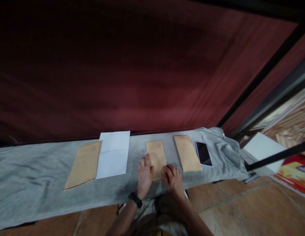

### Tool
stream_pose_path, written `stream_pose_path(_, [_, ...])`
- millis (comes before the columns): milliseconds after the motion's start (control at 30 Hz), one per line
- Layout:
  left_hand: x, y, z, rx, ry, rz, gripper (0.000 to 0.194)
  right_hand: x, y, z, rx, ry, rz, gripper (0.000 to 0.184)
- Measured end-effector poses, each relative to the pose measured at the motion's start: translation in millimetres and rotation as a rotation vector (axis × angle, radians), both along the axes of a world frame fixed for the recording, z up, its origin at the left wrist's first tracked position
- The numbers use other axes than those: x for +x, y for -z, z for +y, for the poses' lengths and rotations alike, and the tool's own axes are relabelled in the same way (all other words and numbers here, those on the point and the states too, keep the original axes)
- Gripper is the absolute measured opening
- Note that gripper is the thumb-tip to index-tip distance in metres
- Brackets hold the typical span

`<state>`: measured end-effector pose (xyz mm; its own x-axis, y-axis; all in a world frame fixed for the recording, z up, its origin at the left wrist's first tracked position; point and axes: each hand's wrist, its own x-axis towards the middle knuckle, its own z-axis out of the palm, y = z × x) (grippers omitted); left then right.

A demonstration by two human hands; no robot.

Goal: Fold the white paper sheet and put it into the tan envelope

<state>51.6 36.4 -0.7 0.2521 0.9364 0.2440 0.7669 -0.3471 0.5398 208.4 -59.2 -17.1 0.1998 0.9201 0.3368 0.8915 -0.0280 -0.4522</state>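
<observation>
A brown paper envelope [156, 155] lies upright in front of me on a grey cloth, with a pale strip showing at its near edge. My left hand [144, 173], a dark watch on its wrist, grips the envelope's left side, the thumb along the edge and the fingertips on top. On the opposite side, my right hand [174, 179] has its fingers bent and closed over the lower right edge. Part of the envelope's lower end is hidden by the fingers.
Left of me, a creased white sheet [114, 155] lies beside a larger pile of brown envelopes [83, 164]. To the right are a stack of brown envelopes [188, 153] and a phone [203, 154]. The grey cloth [51, 183] covers a narrow bench before a dark red panel [132, 82].
</observation>
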Motion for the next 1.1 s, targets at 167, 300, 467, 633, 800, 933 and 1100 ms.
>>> stream_pose_path(167, [26, 17.0, 23, 0.159, 0.174, 0.256, 0.058, -1, 3.8, -2, 0.068, -0.013, -0.088, 0.037])
stream_pose_path(300, [49, 24.2, 51, 0.188, 0.248, 0.35, 0.058, 1, 4.8, -1, 0.085, -0.04, -0.114, 0.033])
stream_pose_path(467, [68, 20.5, 88, 0.142, 0.279, 0.37, 0.06, 1, 1.3, 1, 0.085, -0.04, -0.117, 0.033])
stream_pose_path(633, [74, 20.6, 103, 0.153, 0.331, 0.365, 0.062, -2, -2.1, 1, 0.073, -0.029, -0.114, 0.035])
stream_pose_path(800, [64, 24.7, 90, 0.171, 0.442, 0.371, 0.059, -2, -3.5, 0, 0.063, -0.03, -0.115, 0.033])
stream_pose_path(933, [52, 24.3, 74, 0.225, 0.526, 0.356, 0.058, -2, -1.9, -1, 0.041, -0.025, -0.106, 0.029])
stream_pose_path(1100, [42, 18.2, 56, 0.224, 0.608, 0.361, 0.058, 0, 2.8, -2, 0.05, -0.013, -0.099, 0.022])
